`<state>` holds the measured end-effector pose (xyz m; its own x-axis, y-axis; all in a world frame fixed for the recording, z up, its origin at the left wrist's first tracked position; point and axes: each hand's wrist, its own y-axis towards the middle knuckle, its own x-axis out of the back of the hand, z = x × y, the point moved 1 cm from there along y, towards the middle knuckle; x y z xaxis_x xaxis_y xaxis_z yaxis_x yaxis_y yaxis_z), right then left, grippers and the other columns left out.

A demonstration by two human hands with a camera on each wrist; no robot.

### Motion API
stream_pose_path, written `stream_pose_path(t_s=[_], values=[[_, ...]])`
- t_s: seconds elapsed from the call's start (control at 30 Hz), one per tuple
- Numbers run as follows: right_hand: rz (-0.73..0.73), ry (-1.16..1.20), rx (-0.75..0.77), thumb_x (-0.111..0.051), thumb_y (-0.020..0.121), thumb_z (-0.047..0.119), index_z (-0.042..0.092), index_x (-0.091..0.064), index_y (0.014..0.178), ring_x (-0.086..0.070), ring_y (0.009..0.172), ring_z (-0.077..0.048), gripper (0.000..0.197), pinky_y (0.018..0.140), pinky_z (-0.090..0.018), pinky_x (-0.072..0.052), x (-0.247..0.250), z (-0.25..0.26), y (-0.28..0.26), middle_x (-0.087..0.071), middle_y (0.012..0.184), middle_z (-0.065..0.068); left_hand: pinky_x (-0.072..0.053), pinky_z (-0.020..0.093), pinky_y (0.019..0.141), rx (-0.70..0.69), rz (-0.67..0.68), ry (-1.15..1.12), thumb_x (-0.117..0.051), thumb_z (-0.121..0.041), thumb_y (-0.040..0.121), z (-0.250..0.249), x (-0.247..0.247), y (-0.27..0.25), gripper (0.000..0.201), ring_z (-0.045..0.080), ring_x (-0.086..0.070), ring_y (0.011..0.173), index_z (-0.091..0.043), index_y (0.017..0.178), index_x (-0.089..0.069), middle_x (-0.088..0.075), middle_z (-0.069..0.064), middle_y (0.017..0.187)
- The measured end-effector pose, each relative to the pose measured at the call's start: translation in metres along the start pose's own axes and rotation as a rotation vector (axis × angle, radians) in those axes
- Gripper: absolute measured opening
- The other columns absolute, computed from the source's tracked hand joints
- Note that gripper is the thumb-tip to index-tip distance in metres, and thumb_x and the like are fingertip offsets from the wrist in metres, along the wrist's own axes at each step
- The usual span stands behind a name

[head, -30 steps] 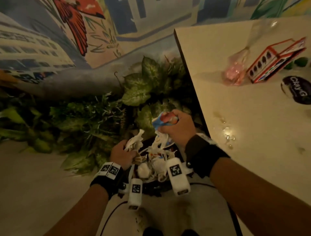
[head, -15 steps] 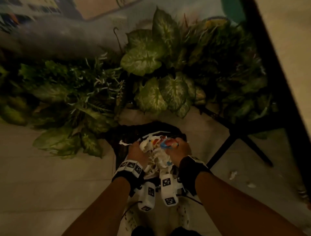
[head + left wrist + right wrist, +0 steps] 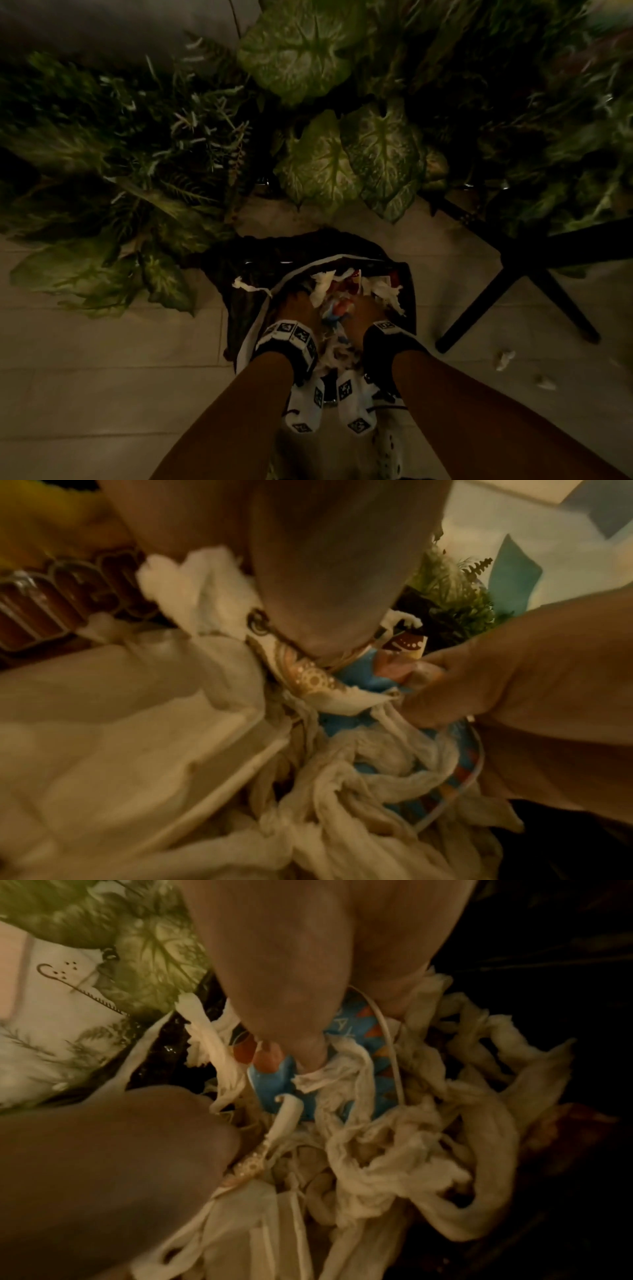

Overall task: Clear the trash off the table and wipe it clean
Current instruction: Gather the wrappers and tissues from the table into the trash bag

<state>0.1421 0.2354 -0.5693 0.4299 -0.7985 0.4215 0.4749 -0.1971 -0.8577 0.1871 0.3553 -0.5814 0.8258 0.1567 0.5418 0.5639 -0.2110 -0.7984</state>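
Both hands hold one bundle of trash (image 3: 334, 301), made of crumpled white tissue (image 3: 411, 1139) and a blue patterned paper plate (image 3: 274, 1085), low inside a black trash bag (image 3: 239, 274) on the floor. My left hand (image 3: 297, 303) grips the left side of the bundle, its fingers buried in tissue and a patterned wrapper (image 3: 311, 680). On the right side, my right hand (image 3: 363, 305) has thumb and fingers curled over the blue plate (image 3: 352, 681). In the wrist views each hand's fingertips are sunk in the paper. The table top is out of view.
Leafy green plants (image 3: 342, 154) crowd the floor just beyond the bag. A black table leg frame (image 3: 513, 274) stands to the right. Small paper scraps (image 3: 505, 359) lie on the tiled floor (image 3: 102, 342) near that leg.
Both hands have moved down from beside the table edge, carrying the trash bundle into the black bag. The head view has tilted down, so the table top is gone from sight.
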Motion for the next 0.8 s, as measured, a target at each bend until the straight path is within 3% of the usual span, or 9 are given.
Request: stream_pose_path(t_s=[0.13,0.27,0.4,0.5,0.57,0.63,0.7,0.8], values=[[-0.015,-0.032,-0.015,-0.052,0.093,0.031,0.008,-0.036,0.143,-0.036,0.134,-0.035,0.057,0.112,-0.043,-0.032,0.0,0.001,0.01,-0.035,0.149,-0.018,-0.015,0.041,0.117,0.007,0.048,-0.043,-0.059,-0.047,0.088,-0.001,0.0,0.006,0.089,0.031,-0.014,0.145,-0.015,0.152,-0.005,-0.01,0.011,0.158],[0.012,-0.005,-0.01,-0.06,0.089,0.029,0.009,-0.047,0.135,-0.044,0.128,-0.033,0.052,0.107,-0.039,-0.037,0.013,0.006,-0.01,-0.044,0.142,-0.017,-0.018,0.047,0.116,-0.022,0.069,0.039,-0.057,-0.058,0.083,-0.006,0.013,-0.014,0.1,0.036,-0.014,0.144,-0.018,0.152,0.002,-0.007,0.013,0.158],[-0.161,0.129,0.017,-0.071,0.078,0.027,0.016,-0.05,0.129,-0.05,0.122,-0.032,0.056,0.102,-0.037,-0.044,0.032,0.009,-0.05,-0.052,0.13,-0.012,-0.028,0.053,0.112,0.005,0.06,0.049,-0.057,-0.059,0.081,-0.02,0.031,-0.05,0.095,0.042,-0.022,0.139,-0.027,0.15,0.0,-0.012,0.015,0.156],[-0.178,0.238,0.058,-0.061,0.089,0.019,0.009,-0.043,0.137,-0.044,0.129,-0.033,0.053,0.107,-0.037,-0.037,0.045,0.013,-0.09,-0.046,0.137,-0.013,-0.033,0.049,0.11,-0.059,-0.007,-0.048,-0.054,-0.047,0.087,-0.026,0.045,-0.09,0.084,0.039,-0.029,0.137,-0.027,0.151,-0.005,-0.02,0.012,0.155],[-0.176,0.313,0.077,-0.059,0.09,0.023,0.012,-0.037,0.142,-0.038,0.134,-0.029,0.057,0.113,-0.041,-0.031,0.047,0.017,-0.118,-0.039,0.146,-0.009,-0.035,0.036,0.109,-0.127,-0.051,-0.138,-0.054,-0.036,0.091,-0.028,0.061,-0.121,0.074,0.031,-0.037,0.135,-0.022,0.151,-0.013,-0.032,0.01,0.152],[-0.167,0.331,0.085,-0.058,0.089,0.03,0.018,-0.048,0.133,-0.045,0.128,-0.029,0.047,0.108,-0.039,-0.038,0.044,0.018,-0.145,-0.048,0.138,-0.006,-0.039,0.024,0.094,-0.103,-0.101,-0.213,-0.054,-0.023,0.092,-0.027,0.08,-0.15,0.057,0.027,-0.05,0.125,-0.017,0.145,-0.032,-0.049,0.009,0.139],[-0.132,0.371,0.035,-0.056,0.088,0.027,0.02,-0.051,0.126,-0.052,0.119,-0.03,0.038,0.098,-0.033,-0.044,0.041,0.021,-0.173,-0.053,0.129,-0.006,-0.043,0.023,0.082,-0.057,-0.14,-0.252,-0.051,-0.013,0.091,-0.022,0.099,-0.174,0.036,0.029,-0.058,0.111,-0.013,0.127,-0.053,-0.061,0.013,0.123],[-0.085,0.375,0.036,-0.055,0.089,0.015,0.019,-0.061,0.104,-0.057,0.102,-0.025,0.017,0.089,-0.03,-0.049,0.043,0.035,-0.23,-0.058,0.117,-0.008,-0.043,0.021,0.073,-0.065,-0.207,-0.294,-0.051,-0.01,0.089,-0.016,0.124,-0.205,0.021,0.028,-0.062,0.096,-0.011,0.104,-0.066,-0.068,0.014,0.106]])
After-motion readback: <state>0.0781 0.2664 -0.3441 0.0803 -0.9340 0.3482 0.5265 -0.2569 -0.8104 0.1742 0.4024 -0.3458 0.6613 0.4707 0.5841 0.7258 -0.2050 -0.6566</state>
